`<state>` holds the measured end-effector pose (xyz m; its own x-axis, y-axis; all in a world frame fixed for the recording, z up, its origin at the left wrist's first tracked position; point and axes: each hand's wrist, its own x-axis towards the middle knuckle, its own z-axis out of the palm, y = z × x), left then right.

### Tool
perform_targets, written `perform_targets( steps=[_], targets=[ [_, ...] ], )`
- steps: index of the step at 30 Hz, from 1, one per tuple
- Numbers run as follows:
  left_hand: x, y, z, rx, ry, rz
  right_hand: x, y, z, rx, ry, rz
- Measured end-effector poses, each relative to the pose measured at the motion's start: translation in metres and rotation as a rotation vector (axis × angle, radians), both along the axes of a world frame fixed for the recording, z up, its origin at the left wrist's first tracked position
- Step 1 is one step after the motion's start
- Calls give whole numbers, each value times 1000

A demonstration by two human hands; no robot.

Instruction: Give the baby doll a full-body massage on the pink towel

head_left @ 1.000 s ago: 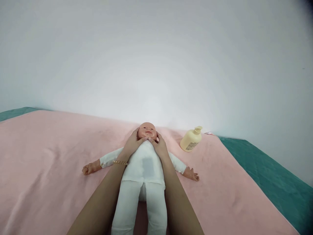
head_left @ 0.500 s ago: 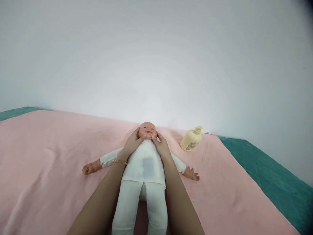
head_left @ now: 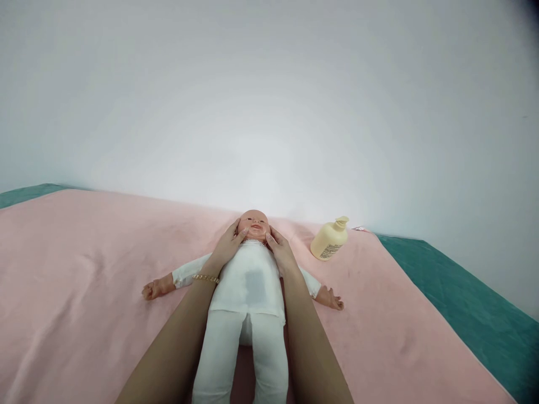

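Note:
A baby doll [head_left: 252, 275] with a white cloth body lies on its back, arms spread, its head away from me. My left hand [head_left: 228, 245] cups one side of the doll's head, its thumb against the lower cheek and its fingers curled along the side. On the other side my right hand [head_left: 281, 251] does the same, with its thumb at the edge of the jaw. Both hands hold the head between them. The fingertips behind the head are partly hidden. My forearms run along either side of the doll's body.
A pale yellow pump bottle [head_left: 329, 241] stands to the right of the doll's head. Pink cloth [head_left: 101, 314] lies beneath everything, over a green surface [head_left: 458, 292] that shows at both sides. A plain white wall [head_left: 261, 112] rises behind.
Both thumbs have slid outward from beside the doll's chin toward the sides of its jaw. The doll and the bottle have stayed in place.

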<state>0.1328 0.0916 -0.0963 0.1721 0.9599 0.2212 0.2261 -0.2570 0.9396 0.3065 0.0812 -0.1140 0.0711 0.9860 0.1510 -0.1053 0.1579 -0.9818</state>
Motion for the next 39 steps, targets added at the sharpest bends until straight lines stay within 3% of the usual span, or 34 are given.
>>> perform_targets(
  steps=[3,19,26,39],
  targets=[
    [0,0,0,16,-4,-8,1,0,-1,-6,112,82],
    [2,2,-2,-36,-22,28,2,7,-10,-36,72,7],
    [1,5,-6,-27,-10,35,-1,3,-2,22,109,32],
    [1,3,-4,-2,-26,16,-1,2,0,-9,87,32]
  ],
)
